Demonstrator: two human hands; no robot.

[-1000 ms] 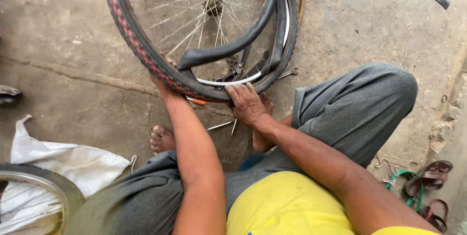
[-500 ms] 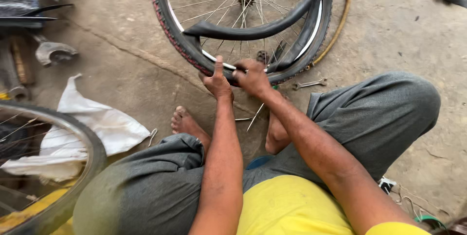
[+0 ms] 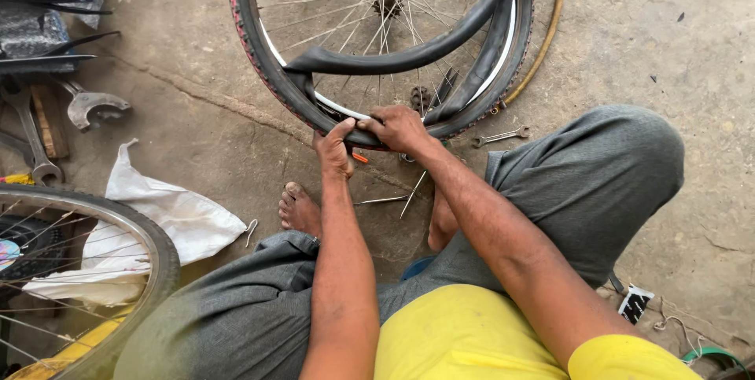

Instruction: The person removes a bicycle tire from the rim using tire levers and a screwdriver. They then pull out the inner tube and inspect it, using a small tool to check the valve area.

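Note:
A bicycle wheel [image 3: 267,65] lies flat on the concrete in front of me, its black tyre edged in red. A black inner tube [image 3: 425,49] hangs loose across the spokes and out of the tyre. My left hand [image 3: 334,148] presses on the near edge of the tyre with the thumb up against the rim. My right hand [image 3: 397,128] lies next to it, fingers curled over the same stretch of tyre. Both hands grip the tyre at its nearest point to me.
Several thin metal levers [image 3: 409,191] and a small spanner [image 3: 499,138] lie on the floor by my bare feet. Large wrenches [image 3: 86,105] rest at the left. A white sack [image 3: 165,215] and a second wheel [image 3: 118,230] lie at lower left.
The view has swung right and tilted, bringing the wheel nearer the centre. My two hands stay together on the tyre's near edge, the left thumb now raised against the rim.

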